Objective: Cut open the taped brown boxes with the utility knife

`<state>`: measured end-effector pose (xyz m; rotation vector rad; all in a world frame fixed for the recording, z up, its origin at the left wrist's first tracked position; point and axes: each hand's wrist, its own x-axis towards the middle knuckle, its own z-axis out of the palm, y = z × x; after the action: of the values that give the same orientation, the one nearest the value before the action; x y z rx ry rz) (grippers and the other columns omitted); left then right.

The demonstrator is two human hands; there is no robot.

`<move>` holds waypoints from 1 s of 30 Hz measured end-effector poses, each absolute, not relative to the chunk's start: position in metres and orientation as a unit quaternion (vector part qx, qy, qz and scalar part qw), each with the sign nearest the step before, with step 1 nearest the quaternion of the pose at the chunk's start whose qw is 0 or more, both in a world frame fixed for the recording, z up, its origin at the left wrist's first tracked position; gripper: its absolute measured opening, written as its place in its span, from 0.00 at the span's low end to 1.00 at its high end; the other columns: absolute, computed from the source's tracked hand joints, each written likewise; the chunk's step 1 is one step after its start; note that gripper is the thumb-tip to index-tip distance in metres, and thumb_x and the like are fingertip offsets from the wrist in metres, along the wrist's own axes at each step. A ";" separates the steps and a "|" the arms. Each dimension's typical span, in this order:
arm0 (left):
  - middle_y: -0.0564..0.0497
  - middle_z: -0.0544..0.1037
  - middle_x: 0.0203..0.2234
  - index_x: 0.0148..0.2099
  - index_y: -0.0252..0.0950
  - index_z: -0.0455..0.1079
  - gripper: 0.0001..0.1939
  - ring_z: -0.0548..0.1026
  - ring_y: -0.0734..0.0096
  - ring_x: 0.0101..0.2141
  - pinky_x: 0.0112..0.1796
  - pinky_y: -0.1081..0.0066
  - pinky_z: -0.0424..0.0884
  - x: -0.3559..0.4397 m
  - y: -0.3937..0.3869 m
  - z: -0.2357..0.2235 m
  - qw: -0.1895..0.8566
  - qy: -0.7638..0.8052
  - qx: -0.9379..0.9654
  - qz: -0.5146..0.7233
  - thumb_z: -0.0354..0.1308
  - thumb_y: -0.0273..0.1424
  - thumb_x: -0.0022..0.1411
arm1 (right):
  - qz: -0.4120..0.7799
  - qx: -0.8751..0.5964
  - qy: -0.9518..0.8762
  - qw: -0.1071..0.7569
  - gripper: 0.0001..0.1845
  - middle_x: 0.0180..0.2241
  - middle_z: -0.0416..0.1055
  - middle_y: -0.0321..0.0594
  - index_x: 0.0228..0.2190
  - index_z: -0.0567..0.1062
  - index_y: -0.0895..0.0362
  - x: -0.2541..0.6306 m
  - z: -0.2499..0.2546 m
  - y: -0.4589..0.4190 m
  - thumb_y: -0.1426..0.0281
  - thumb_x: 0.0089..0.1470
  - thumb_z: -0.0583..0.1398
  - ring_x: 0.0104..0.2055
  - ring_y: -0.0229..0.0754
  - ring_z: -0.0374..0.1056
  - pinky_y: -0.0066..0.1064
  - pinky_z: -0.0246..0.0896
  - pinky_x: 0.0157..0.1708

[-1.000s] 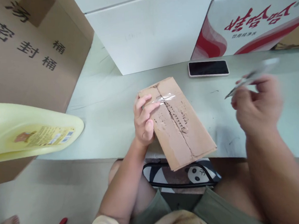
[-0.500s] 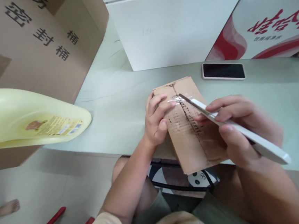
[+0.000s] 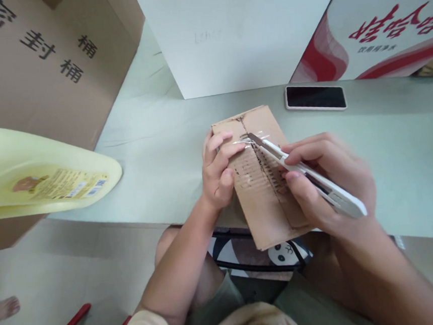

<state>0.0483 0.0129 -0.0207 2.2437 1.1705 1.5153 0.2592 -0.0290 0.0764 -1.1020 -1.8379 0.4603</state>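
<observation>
Cardboard box (image 3: 263, 223), left grip (image 3: 217, 173) at edge, cutter (image 3: 328, 190) above

A pale green table (image 3: 145, 174) carries a phone (image 3: 315, 97).

Brown cardboard box (image 3: 261, 219) — scuffed, taped, askew over table (image 3: 157, 183) edge; white knife (image 3: 339, 197) slanting above — blade (image 3: 257, 139) out.

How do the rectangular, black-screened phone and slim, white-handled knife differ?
The black-screened phone lies flat on the pale green table; the white-handled knife is in the right hand. The phone is broad, the knife slim with its blade showing. Both have pale casings.
</observation>
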 end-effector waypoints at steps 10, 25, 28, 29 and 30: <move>0.45 0.73 0.57 0.58 0.44 0.73 0.27 0.72 0.53 0.60 0.67 0.46 0.65 0.049 0.013 -0.020 0.107 0.385 0.751 0.525 0.37 0.47 0.77 | 0.160 -0.461 -0.754 0.440 0.03 0.35 0.75 0.39 0.35 0.73 0.51 0.254 0.076 -0.029 0.72 0.60 0.62 0.38 0.44 0.75 0.37 0.70 0.36; 0.45 0.72 0.58 0.58 0.45 0.73 0.28 0.71 0.53 0.61 0.68 0.47 0.63 0.050 0.012 -0.021 0.116 0.390 0.745 0.528 0.35 0.48 0.77 | 0.171 -0.450 -0.742 0.468 0.03 0.35 0.75 0.39 0.34 0.72 0.50 0.255 0.074 -0.031 0.71 0.58 0.62 0.37 0.45 0.75 0.37 0.71 0.36; 0.45 0.72 0.58 0.58 0.45 0.73 0.27 0.71 0.53 0.61 0.68 0.47 0.63 0.050 0.012 -0.020 0.125 0.386 0.744 0.530 0.36 0.49 0.77 | 0.179 -0.465 -0.753 0.430 0.03 0.36 0.76 0.40 0.35 0.73 0.50 0.253 0.075 -0.030 0.70 0.59 0.62 0.38 0.45 0.75 0.38 0.71 0.36; 0.45 0.72 0.58 0.58 0.45 0.73 0.27 0.71 0.53 0.61 0.69 0.47 0.62 0.050 0.013 -0.020 0.129 0.381 0.744 0.534 0.37 0.48 0.77 | 0.183 -0.472 -0.755 0.418 0.03 0.37 0.76 0.39 0.36 0.73 0.49 0.253 0.076 -0.029 0.70 0.59 0.62 0.38 0.45 0.75 0.38 0.72 0.36; 0.45 0.72 0.58 0.58 0.45 0.73 0.26 0.71 0.53 0.61 0.69 0.46 0.62 0.049 0.013 -0.020 0.132 0.375 0.744 0.537 0.38 0.48 0.77 | 0.186 -0.476 -0.756 0.409 0.03 0.37 0.76 0.39 0.36 0.73 0.49 0.253 0.076 -0.029 0.70 0.59 0.62 0.38 0.45 0.75 0.37 0.72 0.36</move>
<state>0.0495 0.0127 -0.0196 2.1582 1.0893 1.5585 0.2529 -0.0288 0.0759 -1.1996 -1.9046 0.4688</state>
